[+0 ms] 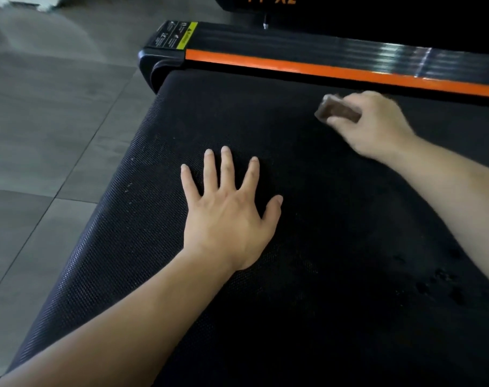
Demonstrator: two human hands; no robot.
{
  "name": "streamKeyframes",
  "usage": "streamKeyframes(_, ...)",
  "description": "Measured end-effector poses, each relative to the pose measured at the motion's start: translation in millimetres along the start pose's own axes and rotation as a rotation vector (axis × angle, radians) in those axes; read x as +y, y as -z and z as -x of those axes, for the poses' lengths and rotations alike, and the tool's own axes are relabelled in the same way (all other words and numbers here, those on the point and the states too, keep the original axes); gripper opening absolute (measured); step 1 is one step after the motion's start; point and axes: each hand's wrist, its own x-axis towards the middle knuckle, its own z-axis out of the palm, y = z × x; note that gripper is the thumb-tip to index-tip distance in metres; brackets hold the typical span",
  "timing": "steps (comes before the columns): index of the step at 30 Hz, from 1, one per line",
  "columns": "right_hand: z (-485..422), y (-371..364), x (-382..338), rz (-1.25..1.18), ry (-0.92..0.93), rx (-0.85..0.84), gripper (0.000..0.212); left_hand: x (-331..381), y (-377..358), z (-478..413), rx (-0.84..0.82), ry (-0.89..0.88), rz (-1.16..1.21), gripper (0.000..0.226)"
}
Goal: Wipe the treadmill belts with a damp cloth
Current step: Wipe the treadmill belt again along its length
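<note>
A black textured treadmill belt (307, 275) fills most of the head view. My left hand (229, 208) lies flat on it with fingers spread, near the belt's left side. My right hand (374, 127) is farther up, near the far rail, and grips a small folded brown cloth (335, 108) pressed against the belt. The cloth is blurred and partly hidden under my fingers.
A black side rail with an orange stripe (321, 69) runs along the belt's far edge, with a yellow warning label (186, 36) at its left end. Grey tiled floor (56, 121) lies to the left. Several small dark spots (439, 277) mark the belt at lower right.
</note>
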Motion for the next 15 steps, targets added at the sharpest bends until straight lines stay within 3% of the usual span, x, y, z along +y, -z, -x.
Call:
streamKeyframes(4,-16,13,18,0.041,-0.333,0.148,0.033,0,-1,-1,-0.008,0.0,-0.003,0.079)
streamKeyframes(8,21,0,-5,0.047,-0.004,0.026,0.024,0,0,-1,-0.016,-0.002,-0.015,0.08)
streamKeyframes(10,37,4,3,0.105,0.072,-0.016,0.024,-1,0,-2,-0.016,0.001,-0.022,0.08)
streamKeyframes(14,30,20,22,0.132,-0.249,0.121,0.033,-1,1,-2,-0.028,0.005,-0.019,0.08)
streamKeyframes(15,36,16,15,0.135,-0.227,0.138,0.033,-1,1,-2,-0.031,0.007,-0.02,0.08)
